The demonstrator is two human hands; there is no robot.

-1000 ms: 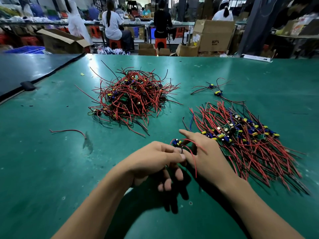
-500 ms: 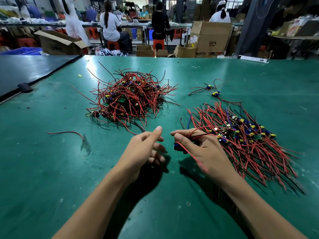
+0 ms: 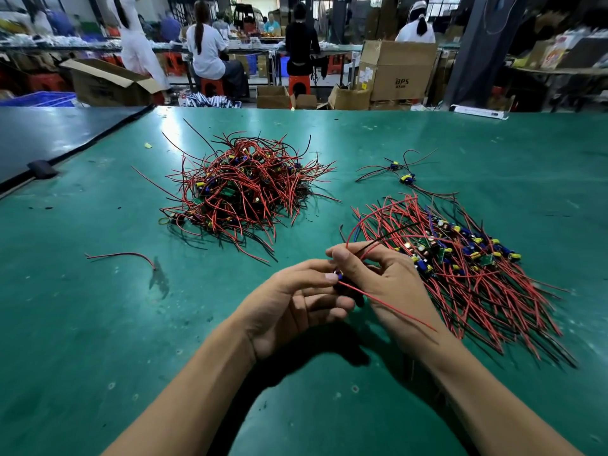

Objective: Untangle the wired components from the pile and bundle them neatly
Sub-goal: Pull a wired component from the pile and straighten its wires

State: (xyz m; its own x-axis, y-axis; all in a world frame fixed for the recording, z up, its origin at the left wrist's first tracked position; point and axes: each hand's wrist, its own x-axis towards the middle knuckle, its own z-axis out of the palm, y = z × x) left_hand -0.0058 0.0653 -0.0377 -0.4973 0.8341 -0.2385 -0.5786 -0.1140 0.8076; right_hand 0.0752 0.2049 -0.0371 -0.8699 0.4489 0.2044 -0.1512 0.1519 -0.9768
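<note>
A tangled pile (image 3: 245, 189) of small boards with red and black wires lies at the table's middle left. On the right is a combed-out bundle (image 3: 460, 264) with its wires lying roughly parallel. Between them, near me, both hands hold one wired component (image 3: 339, 279). My left hand (image 3: 289, 304) pinches the little board at its fingertips. My right hand (image 3: 385, 284) grips the component's red and black wires between thumb and fingers; one red wire trails back over my right wrist.
Two loose wired components (image 3: 403, 174) lie beyond the bundle. A single red wire (image 3: 125, 256) lies at left on the green table mat (image 3: 98, 340). A dark table adjoins at far left. Cardboard boxes (image 3: 396, 70) and seated people are behind the table.
My hands have come together again; the left hand, free half a second ago, now pinches the component that the right hand held. The wires now stick up above my right thumb.
</note>
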